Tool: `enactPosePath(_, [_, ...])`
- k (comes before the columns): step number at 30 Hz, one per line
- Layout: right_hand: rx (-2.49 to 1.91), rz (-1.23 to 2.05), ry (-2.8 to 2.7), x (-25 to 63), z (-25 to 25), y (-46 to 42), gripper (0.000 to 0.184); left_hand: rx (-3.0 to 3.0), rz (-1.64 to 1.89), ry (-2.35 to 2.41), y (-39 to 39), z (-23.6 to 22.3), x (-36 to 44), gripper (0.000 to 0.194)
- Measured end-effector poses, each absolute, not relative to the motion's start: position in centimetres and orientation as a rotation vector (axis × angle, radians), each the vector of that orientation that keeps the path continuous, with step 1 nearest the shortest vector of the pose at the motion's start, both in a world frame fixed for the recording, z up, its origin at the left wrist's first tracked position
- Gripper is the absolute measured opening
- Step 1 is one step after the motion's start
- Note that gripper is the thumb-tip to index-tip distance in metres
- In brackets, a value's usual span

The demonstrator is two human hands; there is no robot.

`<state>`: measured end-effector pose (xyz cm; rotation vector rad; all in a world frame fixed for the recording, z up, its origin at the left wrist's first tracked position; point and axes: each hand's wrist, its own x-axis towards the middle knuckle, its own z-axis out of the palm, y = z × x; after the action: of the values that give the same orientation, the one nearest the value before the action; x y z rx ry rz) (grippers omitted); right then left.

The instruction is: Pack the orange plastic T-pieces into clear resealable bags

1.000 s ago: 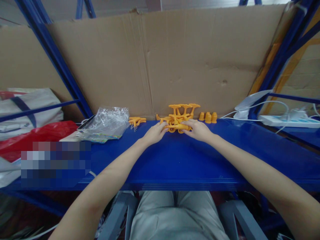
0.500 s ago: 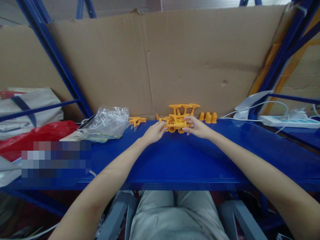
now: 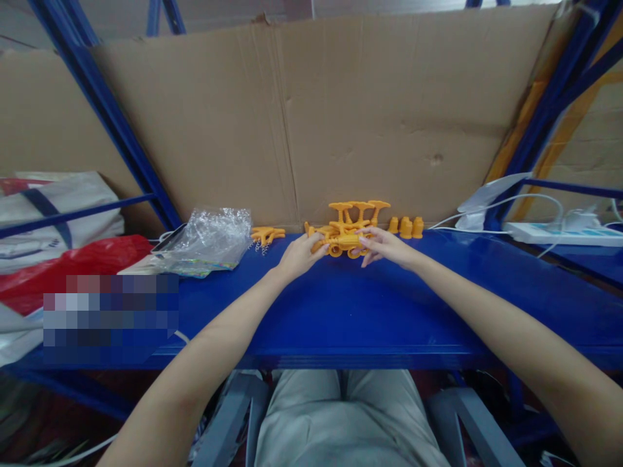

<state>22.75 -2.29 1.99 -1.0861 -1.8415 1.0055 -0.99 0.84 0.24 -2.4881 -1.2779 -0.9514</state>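
Between my hands a yellow plastic corkscrew body (image 3: 346, 242) is held lengthwise, just above other yellow parts. My left hand (image 3: 300, 255) is closed round its left end, with thumb and fingers pinching it. My right hand (image 3: 385, 247) grips its right end, fingers bent over it. Right behind and under it lie more yellow pieces with round rings (image 3: 335, 250), partly hidden. Several yellow handles with ridged stems (image 3: 361, 209) stand upright behind. To the left lie yellow handles (image 3: 267, 233) with metal spirals.
Three yellow caps (image 3: 405, 227) stand to the right against the cardboard wall (image 3: 389, 110). A clear plastic bag (image 3: 209, 237) lies on the left of the blue shelf (image 3: 341, 318), beside a red bag (image 3: 97, 259). A white power strip (image 3: 559, 235) and cables are at far right.
My right hand's fingers have shifted on the right end of the yellow corkscrew body, and the piece has turned slightly. My left hand keeps its hold in nearly the same place.
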Motion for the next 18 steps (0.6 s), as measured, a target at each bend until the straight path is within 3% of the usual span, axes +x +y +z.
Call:
enactPosePath(3, [-1.007, 1.057, -1.878, 23.2, 1.9, -2.0, 0.033, -2.484, -0.989, -1.256, 1.0, 0.2, -1.1, 0.021])
enactPosePath(7, [-1.075, 1.071, -1.815, 23.0, 2.2, -2.3, 0.025, -2.493, -1.022, -1.198, 0.8, 0.3, -1.1, 0.020])
enactPosePath(13, [-1.237, 1.069, -1.695, 22.3, 3.0, -3.1, 0.044, -2.496, -1.035, -1.151, 0.5, 0.3, -0.9, 0.020])
enactPosePath(18, [-1.132, 1.086, -1.774, 22.9, 2.6, -2.6, 0.028, -2.500, -1.002, -1.175, 0.7, 0.2, -0.9, 0.020])
